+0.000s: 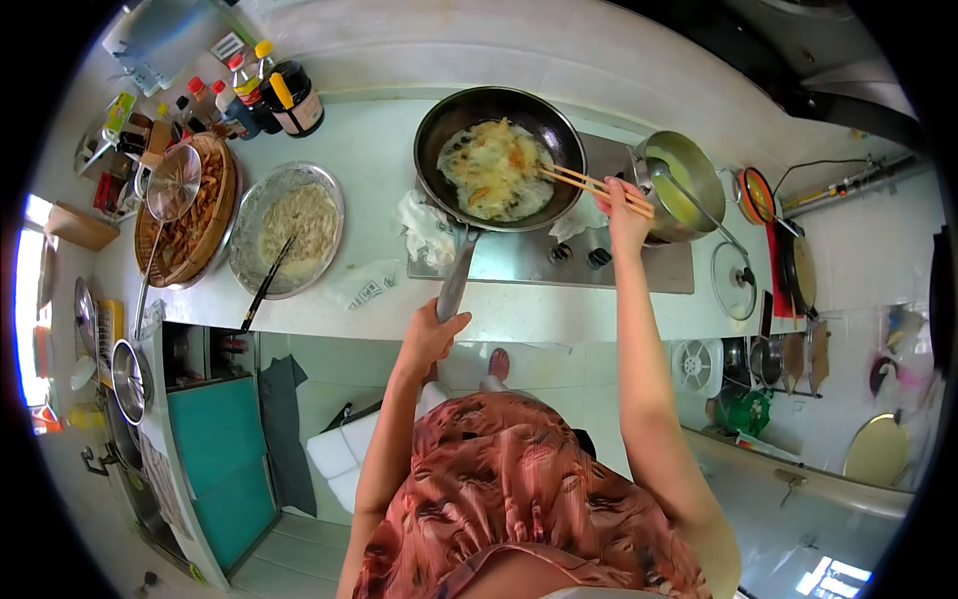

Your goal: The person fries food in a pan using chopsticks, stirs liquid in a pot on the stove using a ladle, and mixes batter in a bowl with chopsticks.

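I have the left hand point(435, 336) closed around the handle of one pan point(559, 128) — it's over the hob point(479, 262); the right hand point(623, 207) is closed on two chopsticks point(579, 179), their tips in the pan, at the edge of the frying food point(497, 165); from this end I can't count its pieces. Right of the pan I see one pot point(702, 160) with one ladle point(696, 198) in it; left, on the worktop point(384, 311) — one bowl point(251, 215), one basket point(230, 190), one strainer point(175, 183) over the basket.

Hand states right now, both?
Left hand: closed, holding the wok handle.
Right hand: closed, holding wooden chopsticks, tips in the wok.
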The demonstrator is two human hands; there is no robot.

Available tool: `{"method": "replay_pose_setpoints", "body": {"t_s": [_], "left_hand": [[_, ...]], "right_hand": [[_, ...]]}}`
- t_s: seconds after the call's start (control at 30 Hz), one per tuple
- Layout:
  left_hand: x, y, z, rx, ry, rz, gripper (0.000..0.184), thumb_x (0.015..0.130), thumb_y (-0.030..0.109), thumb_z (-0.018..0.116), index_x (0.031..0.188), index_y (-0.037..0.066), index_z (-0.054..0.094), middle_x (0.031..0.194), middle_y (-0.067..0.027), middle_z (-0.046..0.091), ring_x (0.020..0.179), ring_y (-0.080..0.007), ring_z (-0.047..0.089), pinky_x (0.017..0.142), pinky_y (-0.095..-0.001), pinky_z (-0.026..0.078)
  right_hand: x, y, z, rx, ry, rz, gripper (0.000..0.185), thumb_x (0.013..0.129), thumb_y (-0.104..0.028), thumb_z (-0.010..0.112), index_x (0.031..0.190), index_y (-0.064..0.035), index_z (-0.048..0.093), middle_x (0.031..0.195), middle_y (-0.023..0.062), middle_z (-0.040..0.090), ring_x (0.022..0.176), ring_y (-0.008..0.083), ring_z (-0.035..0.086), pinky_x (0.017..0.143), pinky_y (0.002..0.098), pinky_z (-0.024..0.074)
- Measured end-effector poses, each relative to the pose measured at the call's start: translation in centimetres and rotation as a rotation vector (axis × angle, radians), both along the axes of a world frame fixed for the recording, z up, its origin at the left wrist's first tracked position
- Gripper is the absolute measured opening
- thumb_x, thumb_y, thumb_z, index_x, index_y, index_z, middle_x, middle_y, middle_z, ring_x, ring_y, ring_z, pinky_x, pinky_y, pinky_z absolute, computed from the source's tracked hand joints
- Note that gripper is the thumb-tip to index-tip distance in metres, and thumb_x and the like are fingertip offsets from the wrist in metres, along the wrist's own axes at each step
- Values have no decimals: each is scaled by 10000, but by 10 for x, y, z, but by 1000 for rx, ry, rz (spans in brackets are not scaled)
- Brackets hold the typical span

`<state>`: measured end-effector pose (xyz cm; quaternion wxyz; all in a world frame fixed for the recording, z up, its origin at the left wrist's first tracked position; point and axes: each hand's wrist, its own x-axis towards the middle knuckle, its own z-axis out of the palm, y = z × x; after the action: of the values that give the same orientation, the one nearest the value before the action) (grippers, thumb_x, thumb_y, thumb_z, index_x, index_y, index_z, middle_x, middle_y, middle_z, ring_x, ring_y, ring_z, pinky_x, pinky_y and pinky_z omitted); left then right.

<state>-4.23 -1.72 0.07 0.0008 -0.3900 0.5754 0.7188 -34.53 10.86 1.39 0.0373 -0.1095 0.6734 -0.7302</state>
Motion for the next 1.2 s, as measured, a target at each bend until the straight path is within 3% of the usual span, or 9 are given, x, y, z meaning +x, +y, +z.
{"method": "replay_pose_setpoints", "body": {"t_s": [0.1, 0.43, 0.77, 0.93, 1.03, 1.13, 1.2], "left_hand": [[2, -1, 2, -33, 28, -8, 279, 802, 197, 656, 899, -21, 512, 542, 15, 404, 416, -67, 353, 366, -245, 265], [4, -2, -4, -113, 27, -51, 330, 798, 236, 646, 924, -43, 522, 534, -10, 457, 431, -92, 422, 413, -281, 336], [3, 0, -1, -138, 14, -24, 365, 792, 243, 653, 989, -42, 540, 557, -14, 482, 462, -93, 450, 432, -274, 363], [1, 0, -1, -173, -20, -27, 447, 779, 240, 659, 1087, -56, 529, 592, -48, 527, 499, -114, 495, 471, -277, 401], [0, 6, -5, -357, -22, -4, 595, 766, 176, 662, 1257, -54, 417, 768, -159, 616, 616, -237, 600, 566, -340, 469], [1, 17, -24, -928, 43, -14, 747, 747, 106, 662, 1363, -33, 263, 1004, -255, 596, 803, -377, 613, 693, -408, 489], [2, 18, -27, -883, -1, -49, 773, 741, 83, 661, 1376, -19, 231, 1071, -275, 562, 865, -412, 583, 731, -430, 482]], "right_hand": [[-7, -22, -17, -156, -117, -14, 195, 853, -107, 618, 959, 58, 622, 865, 130, 642, 708, 185, 655, 619, 246, 565], [31, -34, 8, -160, -159, 124, 237, 882, -148, 594, 970, 70, 575, 881, 145, 630, 743, 236, 663, 658, 280, 578], [39, -46, -15, -145, -83, 189, 231, 906, -161, 558, 933, 67, 582, 925, 143, 621, 760, 221, 658, 675, 277, 577], [38, -16, 11, -8, -10, 134, 210, 903, -141, 559, 925, 63, 601, 886, 110, 627, 730, 185, 650, 648, 255, 566], [46, -8, 26, 118, 144, 108, 185, 896, -131, 569, 910, 41, 635, 843, 78, 638, 703, 151, 645, 607, 229, 543], [61, -8, 42, 117, 129, 203, 188, 895, -133, 572, 908, 45, 632, 846, 83, 638, 702, 149, 645, 606, 231, 545], [66, -6, 46, 166, 79, 313, 207, 902, -147, 566, 917, 51, 622, 859, 97, 642, 703, 165, 649, 622, 239, 544]]}}
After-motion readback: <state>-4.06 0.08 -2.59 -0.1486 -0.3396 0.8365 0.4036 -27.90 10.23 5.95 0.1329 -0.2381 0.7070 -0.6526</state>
